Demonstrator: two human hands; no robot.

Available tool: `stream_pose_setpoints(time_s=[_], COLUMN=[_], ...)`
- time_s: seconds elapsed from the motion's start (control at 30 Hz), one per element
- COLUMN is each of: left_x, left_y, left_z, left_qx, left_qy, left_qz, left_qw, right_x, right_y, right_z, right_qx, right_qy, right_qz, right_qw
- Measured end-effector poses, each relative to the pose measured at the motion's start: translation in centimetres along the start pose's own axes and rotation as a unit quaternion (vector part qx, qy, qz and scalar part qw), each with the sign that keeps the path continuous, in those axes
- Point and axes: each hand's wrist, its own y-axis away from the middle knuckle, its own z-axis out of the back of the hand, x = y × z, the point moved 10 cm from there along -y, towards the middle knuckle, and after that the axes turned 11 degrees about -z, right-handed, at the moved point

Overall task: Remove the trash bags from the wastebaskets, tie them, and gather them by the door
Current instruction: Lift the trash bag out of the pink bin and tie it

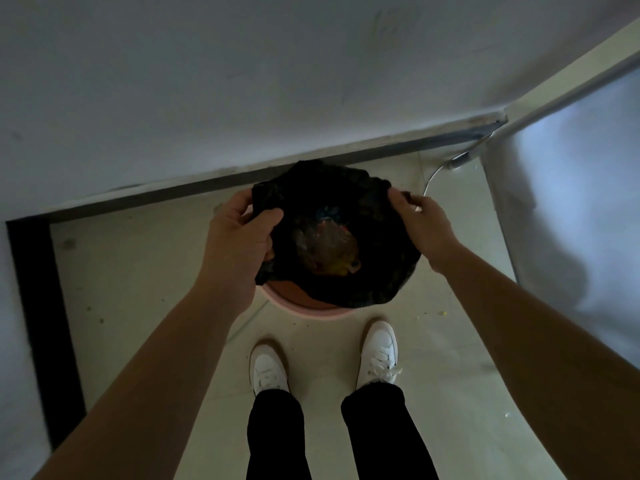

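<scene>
A black trash bag (367, 265) hangs open over a pink round wastebasket (304, 308) that stands on the floor by the wall. Crumpled wrappers and yellowish scraps (327, 249) lie inside the bag. My left hand (239, 237) grips the bag's left rim, thumb inside the opening. My right hand (420, 223) pinches the right rim between thumb and fingers. The bag's near edge is lifted off the basket, so the reddish inner wall shows at the front.
A white wall with a dark baseboard (194, 188) runs just behind the basket. A pale appliance or door panel (568, 209) stands at the right with a thin cable (438, 171) at its foot. My feet in white shoes (268, 370) stand on the light tiled floor.
</scene>
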Motion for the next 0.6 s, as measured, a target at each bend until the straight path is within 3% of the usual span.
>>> stream_pose_setpoints(time_s=[0.1, 0.23, 0.3, 0.43, 0.5, 0.6], left_x=[0.0, -0.1, -0.4, -2.0, -3.8, -7.5], left_y=[0.4, 0.9, 1.2, 2.4, 3.2, 4.8], left_z=[0.2, 0.8, 1.2, 2.0, 2.3, 2.9], left_qx=[-0.029, -0.067, -0.084, -0.108, -0.107, -0.12], left_qy=[-0.015, -0.042, -0.058, -0.106, -0.132, -0.168], left_qz=[0.014, 0.013, 0.013, 0.011, -0.001, -0.027], left_qw=[0.999, 0.997, 0.995, 0.988, 0.985, 0.978], right_x=[0.9, 3.7, 4.0, 3.2, 5.2, 8.6], right_y=[0.5, 5.0, 5.7, 7.1, 9.9, 14.2], right_z=[1.6, 7.6, 8.5, 7.6, 7.8, 7.7], right_qx=[-0.1, -0.308, -0.287, -0.157, -0.165, -0.184], right_qy=[0.183, 0.036, -0.012, -0.019, 0.078, 0.252], right_qz=[0.044, 0.137, 0.13, 0.047, 0.098, 0.198], right_qw=[0.977, 0.941, 0.949, 0.986, 0.978, 0.929])
